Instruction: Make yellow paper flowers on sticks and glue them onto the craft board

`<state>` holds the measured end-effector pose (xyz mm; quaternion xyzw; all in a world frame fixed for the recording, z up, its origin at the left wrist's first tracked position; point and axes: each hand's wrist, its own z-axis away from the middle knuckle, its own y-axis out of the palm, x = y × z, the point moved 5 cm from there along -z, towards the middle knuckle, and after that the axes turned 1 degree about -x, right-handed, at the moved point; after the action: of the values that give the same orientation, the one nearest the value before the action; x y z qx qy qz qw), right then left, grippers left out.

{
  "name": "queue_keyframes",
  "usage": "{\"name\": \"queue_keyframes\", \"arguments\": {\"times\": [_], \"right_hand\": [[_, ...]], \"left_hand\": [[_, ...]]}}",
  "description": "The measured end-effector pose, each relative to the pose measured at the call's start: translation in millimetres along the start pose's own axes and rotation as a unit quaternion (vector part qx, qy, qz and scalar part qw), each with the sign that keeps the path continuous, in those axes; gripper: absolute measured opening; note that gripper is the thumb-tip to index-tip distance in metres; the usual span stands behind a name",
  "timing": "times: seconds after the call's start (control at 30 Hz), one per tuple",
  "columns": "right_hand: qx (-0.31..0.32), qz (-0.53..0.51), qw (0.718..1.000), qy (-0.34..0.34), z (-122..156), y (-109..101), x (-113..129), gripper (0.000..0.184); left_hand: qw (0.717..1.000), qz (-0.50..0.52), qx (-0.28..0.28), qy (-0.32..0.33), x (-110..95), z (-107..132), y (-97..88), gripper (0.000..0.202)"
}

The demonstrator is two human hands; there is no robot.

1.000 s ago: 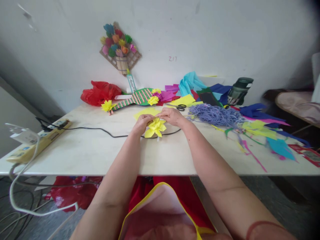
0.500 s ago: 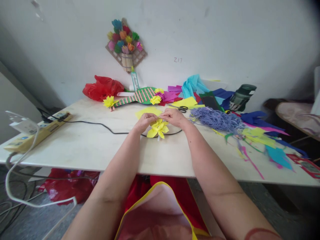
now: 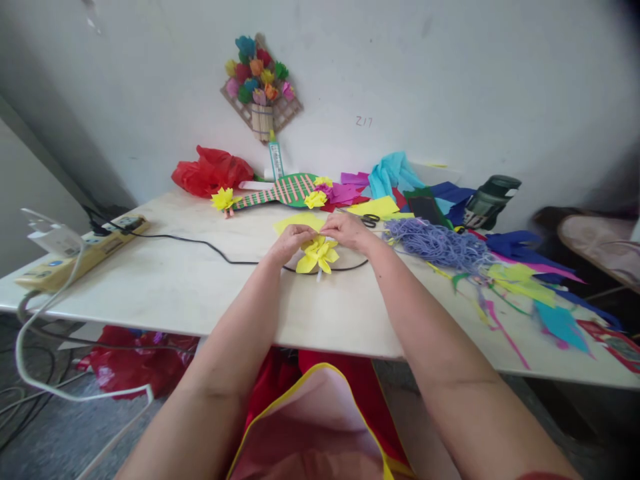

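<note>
A yellow paper flower [image 3: 317,256] with spread petals is above the middle of the table, its short white stem pointing down toward me. At its far edge my left hand [image 3: 294,240] is closed in a pinch on a petal. My right hand [image 3: 349,231] pinches beside it, fingertips almost meeting those of the left; exactly what lies between them is partly hidden. Just behind the hands lies a flat yellow paper sheet [image 3: 295,221]. Black-handled scissors [image 3: 370,219] rest beyond my right hand.
A black cable [image 3: 215,248] runs from the power strip [image 3: 85,253] under the flower. At the back lies a green, pink-striped lute-shaped craft [image 3: 295,190] with yellow flowers. To the right are a purple string bundle [image 3: 437,242], paper scraps and a dark bottle [image 3: 491,202].
The whole view has shifted slightly, so the background appears a little further right. Both hands stay pinched at the flower's far edge, with only small finger movement.
</note>
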<state>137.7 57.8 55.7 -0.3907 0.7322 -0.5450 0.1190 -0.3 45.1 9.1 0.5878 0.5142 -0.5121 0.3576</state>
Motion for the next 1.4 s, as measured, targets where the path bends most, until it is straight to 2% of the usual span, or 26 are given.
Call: {"name": "queue_keyframes", "arguments": {"times": [0.23,0.43,0.67,1.1,1.4], "right_hand": [[-0.005,0.045,0.999,-0.024,-5,-4,9,0.020],[-0.035,-0.024,0.999,-0.026,-2,0,1,0.018],[-0.043,-0.154,0.987,-0.021,0,1,-7,0.013],[-0.018,-0.208,0.974,0.088,-4,11,-22,0.012],[-0.025,-0.196,0.976,0.086,-5,10,-19,0.011]], "left_hand": [[1.000,0.008,-0.001,0.002,4,-2,-3.7,0.026],[1.000,0.003,0.014,-0.002,8,-4,-2.8,0.026],[0.999,0.009,0.028,-0.017,10,-4,1.0,0.026],[0.999,-0.020,0.012,-0.040,12,-6,2.9,0.023],[0.998,-0.051,-0.024,-0.015,10,-10,0.8,0.027]]}}
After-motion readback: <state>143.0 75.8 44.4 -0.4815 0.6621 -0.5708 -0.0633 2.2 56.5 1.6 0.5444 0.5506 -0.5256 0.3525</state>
